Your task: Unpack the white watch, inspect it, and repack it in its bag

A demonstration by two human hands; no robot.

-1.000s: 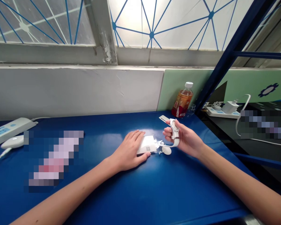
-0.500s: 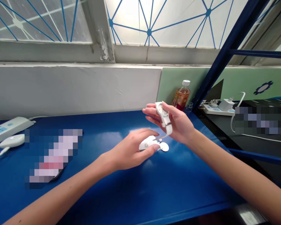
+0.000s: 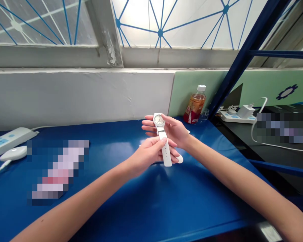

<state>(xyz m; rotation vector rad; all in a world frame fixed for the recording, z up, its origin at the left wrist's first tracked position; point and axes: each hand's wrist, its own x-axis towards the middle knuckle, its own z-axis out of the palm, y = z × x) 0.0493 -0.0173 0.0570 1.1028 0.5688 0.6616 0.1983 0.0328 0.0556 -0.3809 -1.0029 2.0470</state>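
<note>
A white wristwatch (image 3: 159, 120) with a round pale dial is held above the blue table, its face turned up. My right hand (image 3: 175, 129) supports the watch head from behind, thumb by the case and fingers stretched out beneath. Lower down, my left hand (image 3: 154, 151) pinches the white strap (image 3: 166, 154) between thumb and fingers; the strap's holed end hangs free below. Partly hidden by the left fingertips, a small white round piece (image 3: 180, 159) shows on the table.
On the blue table (image 3: 111, 208), a blurred-out phone-like object (image 3: 60, 171) lies left, near a white power strip (image 3: 10, 141) and a white corded device (image 3: 13, 153). A drink bottle (image 3: 195, 106) stands behind my right hand. A blue metal frame (image 3: 242, 64) rises at right.
The watch has moved left and turned so its dial faces me and its strap lies straight. My left hand has risen from the white things on the table and taken the strap.
</note>
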